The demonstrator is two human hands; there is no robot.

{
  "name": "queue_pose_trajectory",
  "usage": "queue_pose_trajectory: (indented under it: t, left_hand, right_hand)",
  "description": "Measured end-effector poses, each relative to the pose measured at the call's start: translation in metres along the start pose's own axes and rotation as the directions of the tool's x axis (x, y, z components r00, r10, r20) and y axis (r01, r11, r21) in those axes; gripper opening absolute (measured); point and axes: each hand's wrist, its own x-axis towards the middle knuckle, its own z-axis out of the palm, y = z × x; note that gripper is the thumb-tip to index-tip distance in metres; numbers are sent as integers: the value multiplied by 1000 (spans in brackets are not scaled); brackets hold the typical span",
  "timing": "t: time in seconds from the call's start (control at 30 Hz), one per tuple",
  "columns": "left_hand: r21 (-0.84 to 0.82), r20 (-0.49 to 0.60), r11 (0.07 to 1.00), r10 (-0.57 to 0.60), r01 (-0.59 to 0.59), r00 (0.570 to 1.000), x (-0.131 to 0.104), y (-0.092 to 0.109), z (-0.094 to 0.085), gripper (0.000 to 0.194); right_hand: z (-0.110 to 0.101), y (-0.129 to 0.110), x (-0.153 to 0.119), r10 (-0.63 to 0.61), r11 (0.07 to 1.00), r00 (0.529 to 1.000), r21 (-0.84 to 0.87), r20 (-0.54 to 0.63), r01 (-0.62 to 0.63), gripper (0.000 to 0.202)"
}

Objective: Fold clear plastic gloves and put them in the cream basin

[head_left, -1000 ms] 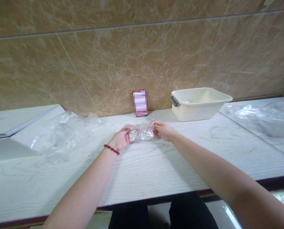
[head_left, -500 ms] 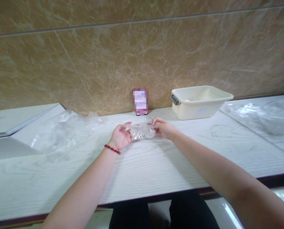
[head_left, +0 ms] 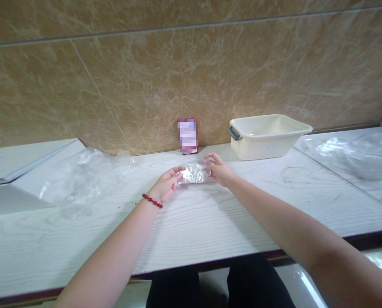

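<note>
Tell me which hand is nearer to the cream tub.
Right. The right hand sits just left of and in front of the cream tub; the left hand lies farther left, beyond the small clear packet.

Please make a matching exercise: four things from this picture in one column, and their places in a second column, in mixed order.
1. small clear packet
2. cream tub
3. red bead bracelet
4. loose plastic sheet

a. on the left wrist
b. on the table, far left
c. between the left hand and right hand
d. by the wall, at the right

Pairs: 1-c, 2-d, 3-a, 4-b
</note>
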Motion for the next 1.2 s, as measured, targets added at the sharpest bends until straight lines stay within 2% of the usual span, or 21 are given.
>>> queue_pose_trajectory:
  t: [0.13,0.33,0.57,0.73,0.83,1.0,1.2]
  left_hand:
    - [85,-65,989,127,-121,990,2,-1,0,25]
    - [69,-100,978,203,-197,974,1,1,2,29]
    - [72,-99,972,232,-226,968,1,1,3,28]
    - [75,-89,969,244,-238,966,0,3,4,28]
    - [65,-90,969,242,-237,966,-1,4,5,28]
    - [76,-52,981,182,-178,982,-2,4,5,27]
    - [91,-23,989,115,-113,993,-2,4,4,30]
  right_hand:
    - [-2,3,3,-71,996,997,50,-32,73,35]
    - [-5,10,6,-113,991,993,-73,-37,110,22]
    - [-7,13,9,-70,984,995,-160,66,79,25]
    - [-11,15,8,-67,905,992,-413,105,104,27]
    - [-12,13,6,-94,851,989,-506,114,140,23]
    - [-9,8,2,-114,827,990,-544,84,141,19]
    - [-11,12,6,-127,858,990,-493,66,143,23]
